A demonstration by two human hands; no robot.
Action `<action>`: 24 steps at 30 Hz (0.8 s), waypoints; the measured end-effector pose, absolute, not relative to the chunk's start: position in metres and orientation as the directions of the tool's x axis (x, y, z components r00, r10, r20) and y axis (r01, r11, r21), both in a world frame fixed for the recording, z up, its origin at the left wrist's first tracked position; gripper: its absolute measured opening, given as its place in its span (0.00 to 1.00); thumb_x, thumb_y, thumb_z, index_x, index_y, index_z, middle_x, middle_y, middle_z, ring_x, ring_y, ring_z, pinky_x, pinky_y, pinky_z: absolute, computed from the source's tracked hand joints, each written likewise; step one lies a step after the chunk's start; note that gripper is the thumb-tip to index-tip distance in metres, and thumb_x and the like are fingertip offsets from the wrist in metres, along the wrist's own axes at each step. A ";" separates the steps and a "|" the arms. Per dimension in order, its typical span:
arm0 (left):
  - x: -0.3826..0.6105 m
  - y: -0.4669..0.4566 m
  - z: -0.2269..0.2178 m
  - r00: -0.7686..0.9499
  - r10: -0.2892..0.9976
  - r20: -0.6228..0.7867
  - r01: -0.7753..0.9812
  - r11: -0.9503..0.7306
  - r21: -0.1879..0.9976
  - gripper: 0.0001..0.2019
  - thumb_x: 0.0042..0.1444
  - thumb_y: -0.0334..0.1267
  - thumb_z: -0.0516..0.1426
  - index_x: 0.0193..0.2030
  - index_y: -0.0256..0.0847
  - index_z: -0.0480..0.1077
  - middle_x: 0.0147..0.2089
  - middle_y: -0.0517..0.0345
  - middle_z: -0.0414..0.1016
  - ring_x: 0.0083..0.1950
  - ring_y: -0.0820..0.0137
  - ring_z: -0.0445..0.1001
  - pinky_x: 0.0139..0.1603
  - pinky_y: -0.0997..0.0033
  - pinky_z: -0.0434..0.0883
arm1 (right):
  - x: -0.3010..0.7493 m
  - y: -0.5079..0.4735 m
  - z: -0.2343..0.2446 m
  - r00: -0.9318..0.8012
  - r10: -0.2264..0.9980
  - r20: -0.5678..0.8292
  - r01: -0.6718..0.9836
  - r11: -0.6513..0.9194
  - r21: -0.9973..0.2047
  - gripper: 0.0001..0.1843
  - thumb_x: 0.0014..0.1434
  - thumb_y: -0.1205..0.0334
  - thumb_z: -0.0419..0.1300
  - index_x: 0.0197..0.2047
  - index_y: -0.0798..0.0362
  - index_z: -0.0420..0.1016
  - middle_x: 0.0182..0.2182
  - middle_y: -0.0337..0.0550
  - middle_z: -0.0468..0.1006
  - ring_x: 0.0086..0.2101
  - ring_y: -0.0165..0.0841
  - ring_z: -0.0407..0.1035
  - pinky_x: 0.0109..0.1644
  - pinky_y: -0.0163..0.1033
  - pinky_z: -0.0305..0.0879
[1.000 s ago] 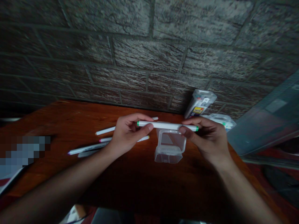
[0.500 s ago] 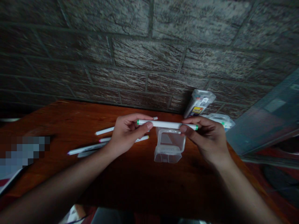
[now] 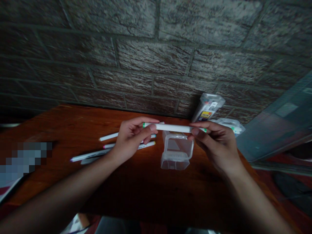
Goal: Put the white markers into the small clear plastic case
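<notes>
Both of my hands hold one white marker with green ends (image 3: pixel 173 127) level above the wooden table (image 3: pixel 73 126). My left hand (image 3: pixel 131 139) pinches its left end between thumb and fingers. My right hand (image 3: pixel 214 141) pinches its right end the same way. Right under the marker stands a clear plastic box (image 3: pixel 176 151), open at the top. Several more white markers (image 3: pixel 109 145) lie on the table behind and left of my left hand.
A brick wall (image 3: pixel 156 58) closes off the table's far side. A clear marker case (image 3: pixel 207 108) leans against it, with a clear lid piece (image 3: pixel 229 125) beside it. A large translucent sheet (image 3: pixel 280 126) slopes at the right. A blurred patch (image 3: pixel 24 159) lies at the left edge.
The marker and both hands have risen slightly and shifted a little toward the wall. The grip on both ends is the same.
</notes>
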State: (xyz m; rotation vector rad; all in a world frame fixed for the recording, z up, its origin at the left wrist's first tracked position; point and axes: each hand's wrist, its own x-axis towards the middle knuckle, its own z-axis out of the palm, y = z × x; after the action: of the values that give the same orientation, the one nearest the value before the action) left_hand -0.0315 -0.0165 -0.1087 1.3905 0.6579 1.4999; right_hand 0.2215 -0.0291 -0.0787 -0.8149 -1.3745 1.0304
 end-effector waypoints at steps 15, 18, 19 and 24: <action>-0.030 -0.019 -0.098 0.076 0.916 0.395 -0.343 -0.348 0.873 0.09 0.58 0.39 0.68 0.44 0.42 0.86 0.30 0.54 0.84 0.20 0.77 0.66 0.24 0.73 0.64 | 0.221 -0.032 -0.074 -0.079 0.948 0.308 -0.143 0.295 -0.945 0.10 0.60 0.56 0.73 0.44 0.48 0.90 0.27 0.44 0.88 0.16 0.23 0.53 0.20 0.32 0.47; -0.030 -0.019 -0.097 0.076 0.918 0.390 -0.370 -0.337 0.866 0.09 0.58 0.39 0.68 0.44 0.41 0.87 0.30 0.53 0.84 0.19 0.77 0.66 0.23 0.73 0.63 | 0.221 -0.031 -0.074 -0.092 0.943 0.321 -0.158 0.304 -0.939 0.10 0.62 0.57 0.70 0.44 0.48 0.90 0.29 0.46 0.89 0.17 0.24 0.53 0.20 0.34 0.47; -0.030 -0.019 -0.096 0.075 0.917 0.392 -0.376 -0.338 0.863 0.09 0.57 0.39 0.68 0.44 0.41 0.87 0.30 0.52 0.85 0.19 0.77 0.66 0.23 0.73 0.62 | 0.221 -0.031 -0.074 -0.093 0.942 0.322 -0.160 0.305 -0.939 0.10 0.62 0.57 0.70 0.44 0.49 0.90 0.29 0.46 0.89 0.17 0.24 0.53 0.20 0.34 0.46; -0.030 -0.020 -0.095 0.066 0.924 0.377 -0.386 -0.324 0.863 0.11 0.58 0.38 0.66 0.45 0.39 0.86 0.31 0.51 0.85 0.19 0.76 0.66 0.23 0.73 0.63 | 0.220 -0.031 -0.072 -0.086 0.948 0.308 -0.161 0.292 -0.943 0.11 0.61 0.58 0.67 0.44 0.49 0.90 0.29 0.46 0.89 0.17 0.27 0.54 0.19 0.36 0.46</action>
State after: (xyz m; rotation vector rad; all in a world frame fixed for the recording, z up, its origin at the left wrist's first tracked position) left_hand -0.0299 -0.0199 -0.0947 1.2320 0.6275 1.5140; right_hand 0.2202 -0.0308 -0.0722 -0.8231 -1.3081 1.1230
